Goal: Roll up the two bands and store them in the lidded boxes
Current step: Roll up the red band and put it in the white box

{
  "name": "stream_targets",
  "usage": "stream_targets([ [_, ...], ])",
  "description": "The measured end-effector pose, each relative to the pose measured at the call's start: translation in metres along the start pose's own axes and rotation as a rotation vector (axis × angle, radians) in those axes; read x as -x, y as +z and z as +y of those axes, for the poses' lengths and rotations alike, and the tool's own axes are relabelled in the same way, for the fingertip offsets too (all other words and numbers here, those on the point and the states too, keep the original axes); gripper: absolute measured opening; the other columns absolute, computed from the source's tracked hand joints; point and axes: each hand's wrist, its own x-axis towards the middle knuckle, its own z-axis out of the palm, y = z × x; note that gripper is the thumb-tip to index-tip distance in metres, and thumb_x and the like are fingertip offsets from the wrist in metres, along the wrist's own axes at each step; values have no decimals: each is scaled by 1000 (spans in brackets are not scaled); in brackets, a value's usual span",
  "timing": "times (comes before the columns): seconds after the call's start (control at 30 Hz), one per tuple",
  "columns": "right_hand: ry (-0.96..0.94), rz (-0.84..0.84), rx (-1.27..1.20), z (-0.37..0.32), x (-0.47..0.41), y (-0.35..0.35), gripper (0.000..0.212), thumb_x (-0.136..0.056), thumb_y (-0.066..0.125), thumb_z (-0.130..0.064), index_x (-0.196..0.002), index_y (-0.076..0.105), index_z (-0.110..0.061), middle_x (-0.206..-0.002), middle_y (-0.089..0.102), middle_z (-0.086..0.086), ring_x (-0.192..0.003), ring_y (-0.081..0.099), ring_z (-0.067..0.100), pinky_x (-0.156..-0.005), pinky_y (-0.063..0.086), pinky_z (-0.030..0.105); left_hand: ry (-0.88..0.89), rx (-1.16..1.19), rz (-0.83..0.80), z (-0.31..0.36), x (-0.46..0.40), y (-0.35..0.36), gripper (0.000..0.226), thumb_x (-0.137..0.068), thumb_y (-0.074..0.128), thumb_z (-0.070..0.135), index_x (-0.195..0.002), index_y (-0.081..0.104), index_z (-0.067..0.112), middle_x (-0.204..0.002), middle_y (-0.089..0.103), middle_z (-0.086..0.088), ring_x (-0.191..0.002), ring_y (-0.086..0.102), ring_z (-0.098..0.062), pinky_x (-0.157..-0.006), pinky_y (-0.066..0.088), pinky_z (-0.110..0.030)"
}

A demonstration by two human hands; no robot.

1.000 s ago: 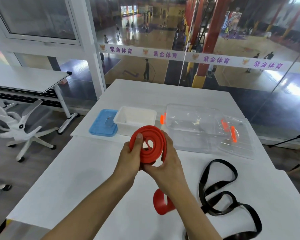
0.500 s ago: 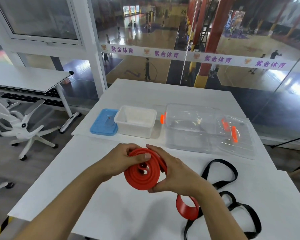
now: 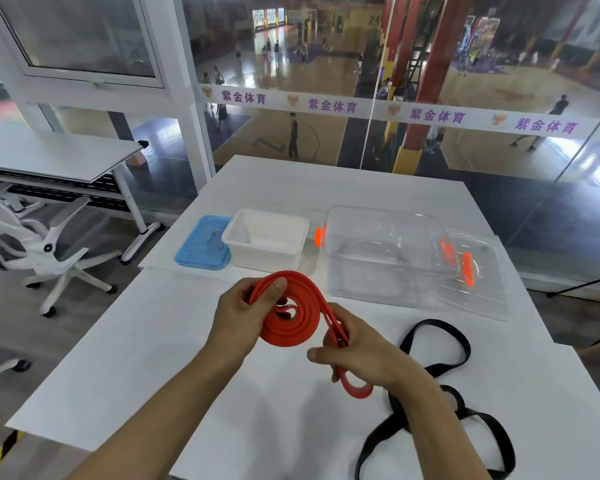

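Above the white table [image 3: 125, 358], left to right: blue lid [image 3: 203, 243] lying flat just left of the white box [image 3: 265, 237]. Nearer than the white box, left hand [image 3: 239, 315] pinching the coiled red band [image 3: 288, 315], thumb on its top edge. Right of that coil, right hand [image 3: 359, 351] curled round the band's loose tail, end loop hanging below. Further right of the white box, clear box [image 3: 381, 254] with its orange-latched clear lid [image 3: 475, 271] alongside. Black band [image 3: 433, 372] sprawled unrolled, near right.
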Motion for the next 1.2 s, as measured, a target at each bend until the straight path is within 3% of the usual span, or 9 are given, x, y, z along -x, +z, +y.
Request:
stream_targets([
  [0.27, -210, 373, -286, 12, -16, 33, 78, -89, 74, -9, -146, 43, -54, -123, 64, 0, -78, 62, 6, -67, 55, 22, -198, 240, 245, -19, -9, 39, 54, -86, 68, 59, -111, 68, 10, -102, 78, -9, -92, 77, -25, -85, 63, -46],
  [0.5, -159, 378, -317, 11, -49, 63, 104, -77, 68, -79, -160, 9, -58, -161, 40, -18, -146, 45, 6, -120, 42, 38, -311, 276, 213, -33, -16, 46, 57, -94, 50, 64, -126, 52, 17, -120, 69, -8, -108, 70, -29, -97, 58, -51],
  [0.6, -102, 415, -430, 5, -71, 60, 85, -95, 58, -65, -163, 9, -49, -157, 43, -19, -138, 46, -6, -119, 40, 26, -333, 333, 88, -38, -26, 44, 52, -101, 41, 59, -134, 49, 18, -127, 64, -8, -114, 67, -27, -89, 62, -41],
  [0.7, -46, 525, -389, 3, -105, 56, 62, -104, 61, -32, -157, 28, -30, -128, 58, -21, -115, 61, -12, -84, 45, -1, -310, 317, -8, -40, -46, 39, 44, -106, 35, 48, -134, 50, 16, -125, 65, -9, -111, 69, -21, -76, 63, -29],
  [0.8, 40, 589, -396, 1, -139, 51, 40, -103, 61, -23, -139, 44, -28, -121, 61, -12, -116, 61, 3, -77, 47, 6, -295, 230, -58, -47, -78, 30, 41, -107, 37, 43, -132, 51, 13, -124, 66, -9, -108, 71, -19, -79, 63, -28],
  [0.9, 101, 638, -319, -1, -179, 37, 35, -100, 60, -18, -133, 56, -28, -128, 50, -2, -108, 50, -20, -79, 38, 8, -264, 84, -92, -51, -112, 20, 35, -104, 43, 45, -121, 59, 18, -120, 67, -7, -105, 70, -15, -83, 63, -29],
  [1.0, 145, 657, -258, 1, -229, 27, 37, -98, 63, -21, -135, 60, -27, -122, 51, -2, -110, 57, 1, -79, 41, 13, -230, 14, -39, -57, -159, 9, 7, -99, 58, 38, -101, 63, 33, -106, 68, 2, -92, 71, -12, -84, 62, -29],
  [1.1, 194, 689, -260, 2, -279, 25, 40, -95, 67, -22, -133, 59, -29, -119, 58, -4, -105, 63, 11, -83, 48, 21, -230, -50, -1, -65, -215, -1, 45, -92, 72, 33, -134, 55, 28, -121, 61, 3, -93, 71, -13, -76, 64, -27],
  [1.2, 246, 733, -274, 3, -329, 15, 50, -86, 78, -23, -130, 56, -33, -110, 70, -5, -100, 69, 12, -78, 52, 20, -216, -92, -6, -75, -270, -6, 37, -89, 77, 27, -120, 58, 29, -118, 67, 7, -93, 73, -16, -80, 65, -34],
])
